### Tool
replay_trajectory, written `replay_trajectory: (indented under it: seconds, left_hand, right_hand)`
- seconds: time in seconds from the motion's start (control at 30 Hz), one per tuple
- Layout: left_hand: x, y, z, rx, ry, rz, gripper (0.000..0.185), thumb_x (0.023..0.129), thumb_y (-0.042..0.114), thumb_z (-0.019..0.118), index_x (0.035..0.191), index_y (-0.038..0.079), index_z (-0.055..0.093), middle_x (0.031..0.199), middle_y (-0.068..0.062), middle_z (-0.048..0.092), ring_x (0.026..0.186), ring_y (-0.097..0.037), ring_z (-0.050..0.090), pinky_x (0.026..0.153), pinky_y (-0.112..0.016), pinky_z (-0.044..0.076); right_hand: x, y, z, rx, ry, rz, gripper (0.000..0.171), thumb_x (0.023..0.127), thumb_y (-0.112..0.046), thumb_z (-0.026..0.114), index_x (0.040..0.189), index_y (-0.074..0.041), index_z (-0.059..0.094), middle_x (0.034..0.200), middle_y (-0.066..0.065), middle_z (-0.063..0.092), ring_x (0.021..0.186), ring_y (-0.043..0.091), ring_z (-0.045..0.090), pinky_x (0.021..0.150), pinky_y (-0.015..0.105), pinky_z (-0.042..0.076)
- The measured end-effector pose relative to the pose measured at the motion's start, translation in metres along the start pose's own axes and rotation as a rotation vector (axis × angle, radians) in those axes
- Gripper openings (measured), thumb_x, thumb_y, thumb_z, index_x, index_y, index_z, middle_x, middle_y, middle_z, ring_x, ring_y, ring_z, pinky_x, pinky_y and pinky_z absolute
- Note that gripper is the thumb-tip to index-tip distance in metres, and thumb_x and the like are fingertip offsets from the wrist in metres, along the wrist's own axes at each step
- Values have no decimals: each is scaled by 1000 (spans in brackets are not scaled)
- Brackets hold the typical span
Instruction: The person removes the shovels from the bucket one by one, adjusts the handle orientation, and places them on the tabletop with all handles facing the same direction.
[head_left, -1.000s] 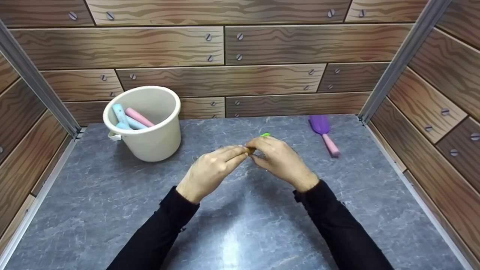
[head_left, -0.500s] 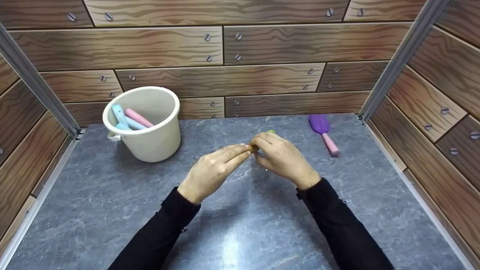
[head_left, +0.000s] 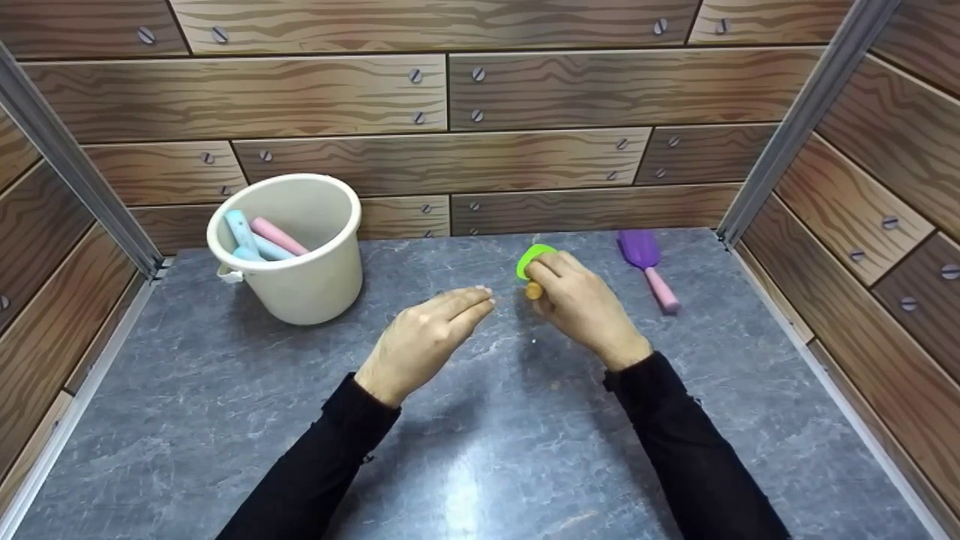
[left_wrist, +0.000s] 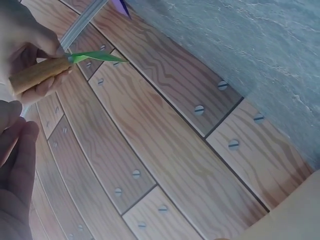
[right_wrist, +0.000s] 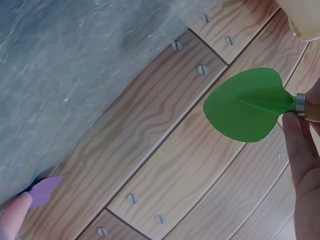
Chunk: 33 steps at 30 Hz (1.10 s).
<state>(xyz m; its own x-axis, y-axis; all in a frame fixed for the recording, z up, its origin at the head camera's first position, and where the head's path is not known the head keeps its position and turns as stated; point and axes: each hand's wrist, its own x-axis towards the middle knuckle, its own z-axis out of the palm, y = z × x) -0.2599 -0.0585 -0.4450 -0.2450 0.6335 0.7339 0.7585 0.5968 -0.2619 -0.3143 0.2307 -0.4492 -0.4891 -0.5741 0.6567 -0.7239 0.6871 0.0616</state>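
1. Green trowel (head_left: 534, 262) with a wooden handle sits in the right hand (head_left: 581, 309), held above the grey table (head_left: 480, 450), right of centre.
2. Right hand: fingers curled round the wooden handle (left_wrist: 37, 74), clamped on it; the right wrist view shows the green blade (right_wrist: 247, 105) sticking out past the fingertips (right_wrist: 300, 145).
3. Long axis: handle end low and toward the person, blade end up and away toward the back wall (head_left: 480, 135), tilted a bit left.
4. Left hand (head_left: 424, 337): fingers straight and together, holding nothing, hovering just left of the trowel with a small gap between its fingertips and the handle end.
5. Key relation: the trowel lies right of the left hand and inside the right one, so the right hand is the nearer hand by far.
6. Cream bucket (head_left: 289, 251) stands at the far left, well apart from both hands, nearer the left hand; pastel handles (head_left: 259, 236) poke up inside it.
7. Purple trowel (head_left: 649, 266) with a pink handle lies flat on the table to the right of the right hand, near but not touching.
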Motion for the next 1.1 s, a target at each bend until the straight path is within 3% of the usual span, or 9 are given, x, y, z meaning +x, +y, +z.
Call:
replay_trajectory:
  seconds: [0.17, 0.27, 0.33, 0.47, 0.5, 0.6, 0.77, 0.97, 1.1]
  left_hand:
    - [-6, -5, 9, -53, 44, -36, 30, 107, 2, 82, 137, 3, 82, 136, -10, 87, 123, -23, 87, 106, -28, 71]
    - [-15, -10, 25, -105, 69, -58, 29, 116, 9, 75, 143, 3, 80, 142, -11, 85, 130, -23, 85, 113, -27, 68]
    - [-19, -11, 29, -141, 50, -74, 32, 119, 15, 70, 148, 3, 78, 147, -11, 84, 135, -23, 83, 117, -29, 67]
    - [-19, -12, 27, -180, -25, -95, 39, 116, 19, 75, 150, 1, 76, 149, -15, 82, 138, -28, 81, 120, -35, 67]
    - [-15, -10, 18, -180, -67, -106, 40, 115, 20, 77, 149, 1, 76, 148, -16, 82, 136, -30, 82, 118, -39, 68]
    - [-12, -10, 13, -170, -164, -126, 46, 114, 27, 80, 151, 1, 75, 150, -17, 81, 138, -32, 81, 120, -43, 67]
    - [-13, -11, 10, -182, -320, -173, 57, 118, 40, 71, 161, 3, 68, 162, -15, 75, 150, -31, 74, 130, -46, 61]
    - [-16, -11, 11, -223, -427, -197, 69, 122, 54, 59, 170, 4, 59, 173, -15, 66, 161, -32, 65, 137, -52, 54]
    - [-17, -11, 12, -242, -459, -198, 72, 121, 55, 61, 172, 4, 57, 176, -16, 63, 164, -33, 62, 139, -55, 51]
  right_hand:
    - [-5, 11, 1, 29, -11, 75, 34, 88, 10, 82, 115, -7, 70, 119, 9, 78, 109, 34, 75, 96, 49, 71]
    - [-8, 19, 1, 63, -21, 122, 34, 88, 11, 82, 116, -6, 70, 118, 11, 78, 110, 36, 75, 99, 52, 70]
    - [-11, 24, 1, 84, -28, 152, 34, 88, 11, 82, 116, -5, 70, 118, 12, 77, 110, 37, 75, 101, 53, 69]
    - [-15, 34, 1, 120, -41, 209, 31, 90, 9, 82, 116, -3, 68, 113, 14, 74, 108, 39, 72, 101, 55, 67]
    - [-16, 36, 1, 129, -46, 224, 31, 91, 9, 81, 115, -3, 68, 112, 15, 73, 107, 39, 71, 100, 56, 66]
    - [-20, 43, 2, 159, -60, 274, 29, 92, 8, 81, 115, -4, 67, 110, 16, 71, 106, 40, 70, 100, 56, 65]
    - [-26, 52, 3, 197, -76, 355, 25, 95, 7, 78, 115, -4, 66, 113, 18, 73, 108, 42, 71, 104, 57, 64]
    - [-33, 63, 6, 209, -78, 410, 26, 96, 7, 80, 115, -3, 66, 115, 19, 74, 110, 42, 74, 106, 58, 66]
    - [-38, 71, 8, 216, -55, 418, 27, 94, 11, 80, 113, -2, 66, 113, 21, 75, 111, 43, 75, 106, 60, 65]
